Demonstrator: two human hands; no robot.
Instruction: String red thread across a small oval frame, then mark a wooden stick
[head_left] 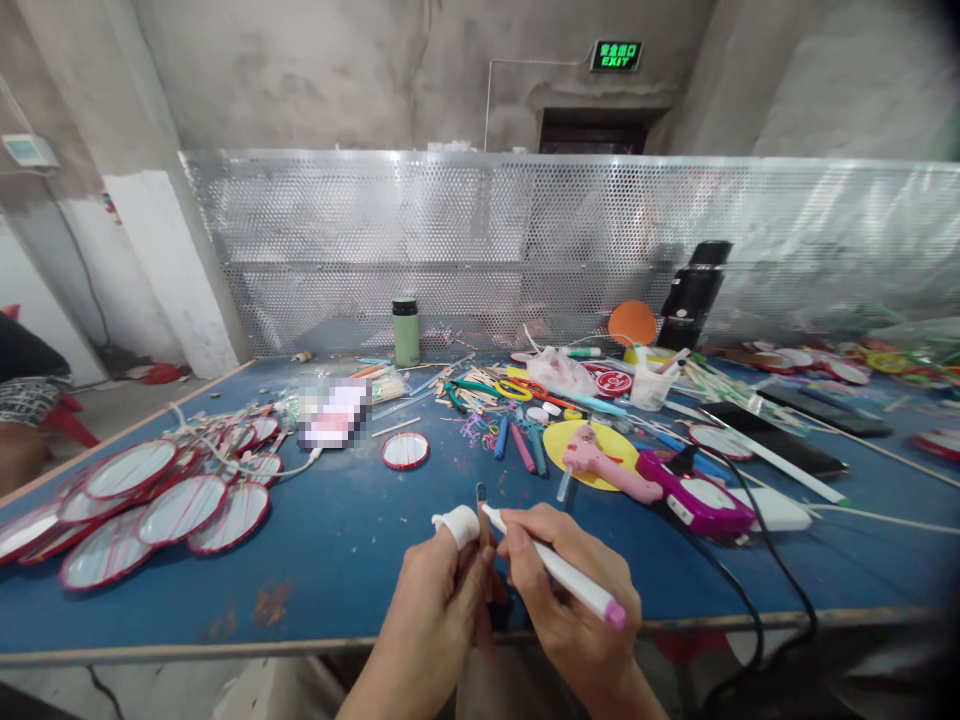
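My left hand [442,590] holds a thin dark stick [481,500] upright at the blue table's near edge; a white finger cot covers its forefinger tip [457,522]. My right hand [562,585] grips a white marker with a pink end [559,572], its tip pointing at the stick. Both hands are close together, almost touching. Just beyond them lie a small red-rimmed round disc [405,450] and a pink and purple glue gun [660,485] on a yellow disc [596,440].
A pile of red-rimmed oval pieces [142,505] covers the table's left. Markers, sticks and rubber bands [487,400] litter the middle, with a green flask [406,332] behind. A perforated metal screen [487,240] backs the blue table [330,560]. A person sits at far left [22,390].
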